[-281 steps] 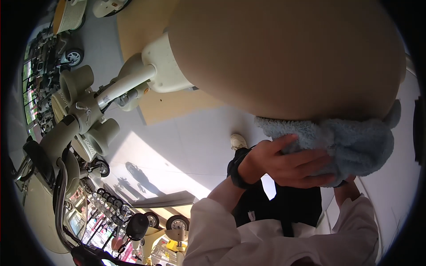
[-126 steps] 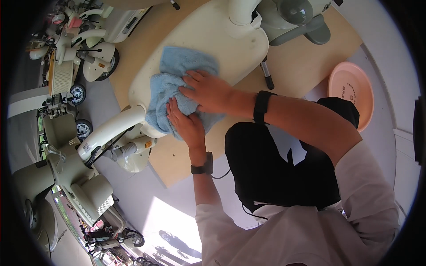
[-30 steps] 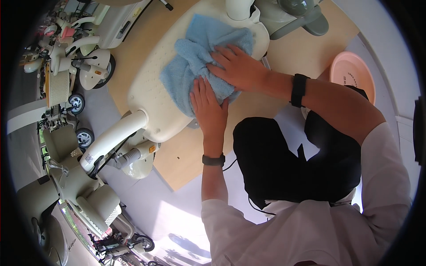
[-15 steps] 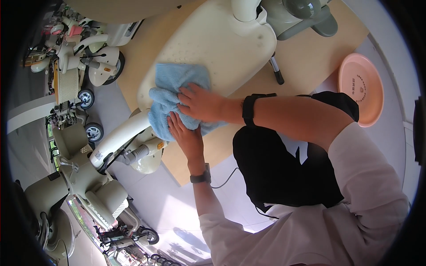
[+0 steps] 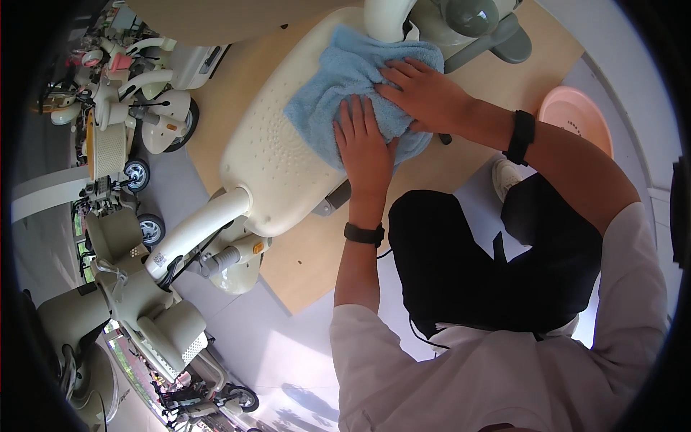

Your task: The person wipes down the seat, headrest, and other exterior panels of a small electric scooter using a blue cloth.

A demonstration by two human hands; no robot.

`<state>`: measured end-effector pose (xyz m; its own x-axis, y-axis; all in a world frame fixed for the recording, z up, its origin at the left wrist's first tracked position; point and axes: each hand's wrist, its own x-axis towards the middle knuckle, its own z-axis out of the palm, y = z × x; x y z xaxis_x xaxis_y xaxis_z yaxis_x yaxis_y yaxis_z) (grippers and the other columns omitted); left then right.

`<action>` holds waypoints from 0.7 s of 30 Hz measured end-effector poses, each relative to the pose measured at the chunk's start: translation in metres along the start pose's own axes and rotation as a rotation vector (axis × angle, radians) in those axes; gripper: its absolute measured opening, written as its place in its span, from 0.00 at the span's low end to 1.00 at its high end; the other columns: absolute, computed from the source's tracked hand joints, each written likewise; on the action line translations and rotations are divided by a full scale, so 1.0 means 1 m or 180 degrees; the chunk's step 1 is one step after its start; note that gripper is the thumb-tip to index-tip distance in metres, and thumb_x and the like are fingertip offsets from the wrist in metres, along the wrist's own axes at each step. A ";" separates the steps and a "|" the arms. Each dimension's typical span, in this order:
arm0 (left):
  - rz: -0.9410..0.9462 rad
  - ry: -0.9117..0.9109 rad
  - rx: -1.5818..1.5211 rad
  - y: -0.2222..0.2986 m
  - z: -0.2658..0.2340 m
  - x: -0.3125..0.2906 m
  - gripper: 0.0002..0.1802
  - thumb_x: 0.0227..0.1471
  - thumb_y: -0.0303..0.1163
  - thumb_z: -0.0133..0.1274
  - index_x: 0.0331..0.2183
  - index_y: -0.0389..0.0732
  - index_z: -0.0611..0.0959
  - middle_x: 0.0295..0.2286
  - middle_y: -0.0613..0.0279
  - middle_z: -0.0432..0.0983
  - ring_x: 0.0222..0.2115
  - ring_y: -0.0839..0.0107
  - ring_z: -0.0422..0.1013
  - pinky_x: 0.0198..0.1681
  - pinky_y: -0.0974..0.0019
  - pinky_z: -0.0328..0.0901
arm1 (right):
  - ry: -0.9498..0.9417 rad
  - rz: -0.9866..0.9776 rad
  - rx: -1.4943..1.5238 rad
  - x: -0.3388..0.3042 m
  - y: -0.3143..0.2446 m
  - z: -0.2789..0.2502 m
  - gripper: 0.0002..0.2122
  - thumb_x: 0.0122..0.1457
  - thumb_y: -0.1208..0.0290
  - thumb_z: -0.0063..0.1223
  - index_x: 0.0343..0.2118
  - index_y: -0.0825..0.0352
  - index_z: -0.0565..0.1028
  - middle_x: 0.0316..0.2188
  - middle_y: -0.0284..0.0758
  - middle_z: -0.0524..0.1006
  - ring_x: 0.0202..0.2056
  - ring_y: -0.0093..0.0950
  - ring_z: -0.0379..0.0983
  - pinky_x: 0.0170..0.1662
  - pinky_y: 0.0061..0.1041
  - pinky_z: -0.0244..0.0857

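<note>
A crumpled light blue towel [image 5: 320, 104] lies over the upper right part of a cream scooter footboard [image 5: 263, 162]. My left hand [image 5: 366, 147] rests on the towel's lower part, fingers stretched out and palm down. To its upper right, my right hand [image 5: 432, 93] also presses on the towel, its fingers spread and slightly bent, the thumb partly hidden. Neither hand's fingers wrap round the cloth. The bare part of the footboard, studded with small raised dots, shows to the left of the towel.
A white tube [image 5: 205, 227] rises from the footboard's lower left end toward the handlebars. Under the scooter is a wood-coloured platform [image 5: 302, 270]. A pink basin [image 5: 568, 115] is on the floor at right. Several more scooters [image 5: 169, 126] stand along the left.
Both hands and the towel have slid up and to the right across the footboard, uncovering its dotted left end. The towel now lies more spread out.
</note>
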<state>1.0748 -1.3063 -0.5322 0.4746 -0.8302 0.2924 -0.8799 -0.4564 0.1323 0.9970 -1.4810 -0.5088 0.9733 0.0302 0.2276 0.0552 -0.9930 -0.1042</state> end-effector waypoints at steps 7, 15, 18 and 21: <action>-0.0149 0.0100 -0.0245 -0.009 -0.003 -0.013 0.48 0.46 0.40 0.64 0.61 0.31 0.60 0.63 0.46 0.55 0.64 0.50 0.51 0.65 0.45 0.46 | 0.0145 -0.0013 -0.0104 0.019 -0.015 0.006 0.37 0.32 0.62 0.75 0.50 0.65 0.70 0.54 0.46 0.68 0.57 0.47 0.63 0.62 0.44 0.55; -0.0621 0.0142 0.0020 -0.061 -0.031 -0.079 0.46 0.47 0.37 0.63 0.62 0.33 0.59 0.62 0.44 0.55 0.63 0.44 0.51 0.65 0.45 0.47 | 0.0097 -0.0664 0.0397 0.061 -0.077 0.033 0.41 0.32 0.61 0.74 0.54 0.65 0.69 0.58 0.48 0.64 0.61 0.48 0.59 0.65 0.45 0.51; -0.0843 0.0073 0.0179 -0.084 -0.045 -0.111 0.45 0.48 0.36 0.62 0.62 0.32 0.59 0.62 0.44 0.55 0.64 0.44 0.50 0.66 0.46 0.47 | 0.0414 -0.0831 0.0595 0.074 -0.112 0.046 0.38 0.33 0.59 0.73 0.52 0.65 0.71 0.56 0.47 0.67 0.61 0.47 0.59 0.65 0.45 0.51; -0.1020 0.0045 0.0273 -0.101 -0.053 -0.135 0.45 0.48 0.34 0.62 0.62 0.32 0.58 0.63 0.44 0.53 0.64 0.43 0.49 0.66 0.47 0.46 | 0.0466 -0.0885 0.0624 0.088 -0.145 0.054 0.36 0.34 0.57 0.73 0.50 0.64 0.74 0.53 0.45 0.69 0.60 0.45 0.60 0.64 0.45 0.52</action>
<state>1.0984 -1.1315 -0.5346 0.7261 -0.6358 0.2618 -0.6803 -0.7194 0.1398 1.0863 -1.3279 -0.5257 0.8737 0.2652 0.4078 0.3686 -0.9080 -0.1992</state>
